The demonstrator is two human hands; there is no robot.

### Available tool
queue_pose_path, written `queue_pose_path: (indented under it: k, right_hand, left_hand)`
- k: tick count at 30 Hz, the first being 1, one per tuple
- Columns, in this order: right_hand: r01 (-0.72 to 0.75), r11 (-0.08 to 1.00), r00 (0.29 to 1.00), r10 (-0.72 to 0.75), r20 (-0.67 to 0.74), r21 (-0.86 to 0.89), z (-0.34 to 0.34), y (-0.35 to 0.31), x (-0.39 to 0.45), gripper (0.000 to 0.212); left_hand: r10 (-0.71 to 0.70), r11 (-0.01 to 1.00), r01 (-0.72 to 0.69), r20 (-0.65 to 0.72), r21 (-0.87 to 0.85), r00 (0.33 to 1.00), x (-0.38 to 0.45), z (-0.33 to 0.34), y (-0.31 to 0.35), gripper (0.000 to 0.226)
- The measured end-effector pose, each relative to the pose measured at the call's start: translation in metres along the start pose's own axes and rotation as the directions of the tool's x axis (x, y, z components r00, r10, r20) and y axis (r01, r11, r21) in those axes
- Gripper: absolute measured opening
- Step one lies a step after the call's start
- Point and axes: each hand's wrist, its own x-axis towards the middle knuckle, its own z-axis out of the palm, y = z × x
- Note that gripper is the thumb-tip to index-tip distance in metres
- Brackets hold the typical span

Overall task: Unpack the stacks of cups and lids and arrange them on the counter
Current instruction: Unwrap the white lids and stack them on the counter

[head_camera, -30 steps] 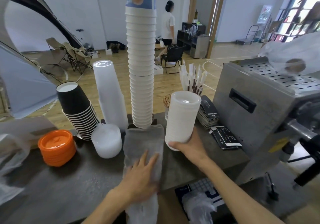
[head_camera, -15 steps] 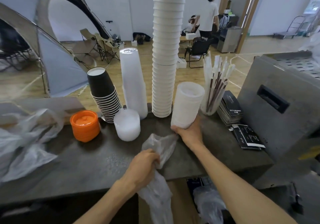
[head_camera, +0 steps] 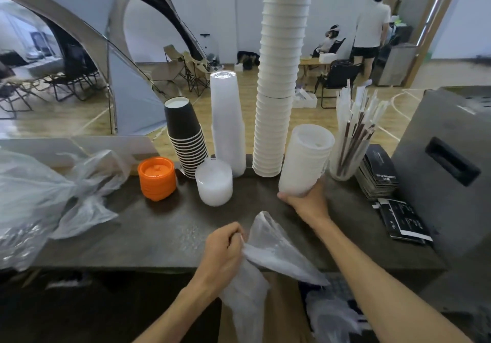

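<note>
Left hand point(head_camera: 224, 252): at 6 o'clock on the near edge of the surface point(head_camera: 159, 233), fingers curled and pinching an emptied clear plastic sleeve point(head_camera: 268, 257) that droops over the edge.
Right hand point(head_camera: 308, 203): at 3 o'clock of the left hand, wrapped around the base of the white lid stack point(head_camera: 305, 162), which tilts slightly and sits low at the surface; whether its bottom touches is unclear.
Loose plastic bags point(head_camera: 45, 194): crumpled at 9 o'clock, far left of the surface.
Orange lid stack point(head_camera: 156, 178): short, at 10 o'clock, just beside the black cups.
Black cup stack point(head_camera: 187, 138): leaning left, mouths up, at 11 o'clock.
Frosted lid stack point(head_camera: 214, 183): short, in front of the clear cups.
Clear cup stack point(head_camera: 228, 122): upside down, upright, at 12 o'clock.
White cup stack point(head_camera: 279, 85): tallest, running out of the top of view, just left of the held lids.
Straw holder point(head_camera: 350, 140): at 2 o'clock, wrapped straws fanned out.
Dark packets point(head_camera: 378, 172): piled right of the straws.
Metal machine point(head_camera: 446, 162): at 3 o'clock, far right.
</note>
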Motion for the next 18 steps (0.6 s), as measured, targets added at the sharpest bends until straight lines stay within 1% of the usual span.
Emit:
queue_pose_path:
  k: [2, 3, 4, 5, 6, 7, 8, 9, 10, 11, 12, 13, 14, 15, 16, 17, 18]
  right_hand:
    - [-0.09, 0.995, 0.995, 0.092, -0.026, 0.043, -0.004, 0.005, -0.026, 0.113]
    - [-0.093, 0.993, 0.994, 0.098, -0.057, 0.073, -0.005, 0.009, -0.045, 0.107]
    - [-0.055, 0.99, 0.996, 0.064, -0.064, 0.132, -0.006, 0.01, -0.066, 0.093]
    - [-0.011, 0.979, 1.0, 0.013, -0.009, 0.205, -0.004, 0.01, -0.086, 0.077]
    - [0.001, 0.963, 0.993, -0.032, 0.113, 0.269, -0.001, 0.006, -0.104, 0.068]
    - [-0.008, 0.953, 0.96, -0.077, 0.268, 0.302, 0.003, 0.002, -0.119, 0.072]
    - [0.022, 0.964, 0.909, -0.129, 0.396, 0.264, 0.008, 0.001, -0.131, 0.083]
    - [0.107, 0.976, 0.86, -0.187, 0.475, 0.19, 0.014, -0.002, -0.14, 0.091]
    - [0.208, 0.973, 0.828, -0.229, 0.511, 0.1, 0.02, -0.002, -0.145, 0.095]
    - [0.294, 0.955, 0.814, -0.272, 0.513, 0.04, 0.024, -0.003, -0.148, 0.095]
    - [0.354, 0.935, 0.807, -0.318, 0.497, 0.024, 0.027, -0.002, -0.149, 0.091]
    - [0.392, 0.919, 0.801, -0.358, 0.48, 0.033, 0.029, -0.001, -0.15, 0.085]
    - [0.42, 0.907, 0.798, -0.388, 0.461, 0.036, 0.029, 0.0, -0.15, 0.077]
    - [0.437, 0.899, 0.798, -0.402, 0.449, 0.028, 0.029, -0.001, -0.15, 0.069]
    - [0.425, 0.905, 0.806, -0.389, 0.447, 0.023, 0.028, -0.002, -0.15, 0.059]
    - [0.371, 0.927, 0.822, -0.352, 0.447, 0.047, 0.028, -0.004, -0.151, 0.048]
    - [0.267, 0.958, 0.848, -0.285, 0.447, 0.104, 0.029, -0.008, -0.153, 0.037]
  left_hand:
    - [0.005, 1.0, -0.005, -0.037, -0.018, 0.999, -0.001, -0.007, 0.001, 0.042]
    - [0.01, 1.0, -0.011, -0.045, -0.023, 0.999, -0.001, -0.011, 0.004, 0.041]
    - [0.02, 0.999, -0.022, -0.053, -0.032, 0.998, 0.0, -0.013, 0.007, 0.04]
    - [0.033, 0.999, -0.036, -0.067, -0.04, 0.997, 0.002, -0.015, 0.012, 0.039]
    - [0.046, 0.998, -0.05, -0.087, -0.043, 0.995, 0.004, -0.015, 0.016, 0.039]
    - [0.05, 0.997, -0.056, -0.108, -0.049, 0.993, 0.007, -0.014, 0.022, 0.04]
    - [0.037, 0.997, -0.046, -0.133, -0.063, 0.99, 0.009, -0.011, 0.025, 0.041]
    - [0.002, 0.994, -0.02, -0.165, -0.107, 0.986, 0.013, -0.008, 0.028, 0.042]
    - [-0.062, 0.982, 0.025, -0.193, -0.186, 0.979, 0.016, -0.004, 0.028, 0.042]
    - [-0.159, 0.946, 0.09, -0.207, -0.311, 0.965, 0.019, 0.0, 0.027, 0.043]
    - [-0.273, 0.873, 0.156, -0.196, -0.463, 0.942, 0.02, 0.003, 0.025, 0.043]
    - [-0.386, 0.757, 0.223, -0.145, -0.614, 0.911, 0.02, 0.005, 0.024, 0.042]
    - [-0.457, 0.649, 0.266, -0.086, -0.712, 0.885, 0.019, 0.004, 0.022, 0.039]
    - [-0.474, 0.598, 0.275, -0.056, -0.753, 0.879, 0.015, 0.001, 0.021, 0.037]
    - [-0.448, 0.626, 0.249, -0.079, -0.739, 0.891, 0.011, -0.002, 0.019, 0.038]
    - [-0.36, 0.734, 0.175, -0.157, -0.657, 0.92, 0.005, -0.007, 0.016, 0.04]
    - [-0.207, 0.874, 0.067, -0.244, -0.481, 0.948, -0.003, -0.015, 0.013, 0.042]
